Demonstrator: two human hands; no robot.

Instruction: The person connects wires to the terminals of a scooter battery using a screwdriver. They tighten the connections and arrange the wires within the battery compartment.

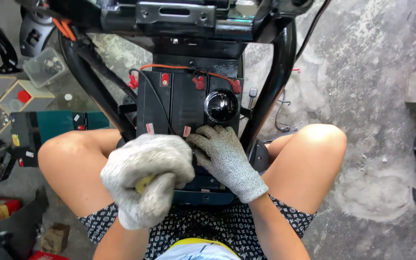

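1. Head view: the left hand (146,175), gloved, has its fingers curled tight round a yellow tool handle (143,184), probably a screwdriver, above the black battery pack (184,103) between the knees.
2. The right hand (225,159) lies flat on the pack, fingers spread, holding nothing; pressing squarely seems wise.
3. A clear plastic box (44,67) on the floor holds small parts.

We find our hands hemmed in between our two bare knees, with the black frame tubes (273,82) and (95,82) slanting down either side of the battery pack (179,103). Above it, red wires (179,67) and a round black horn (221,105) crowd the top. Open concrete floor (371,96) lies free to our right; boxes (10,98) clutter the left.
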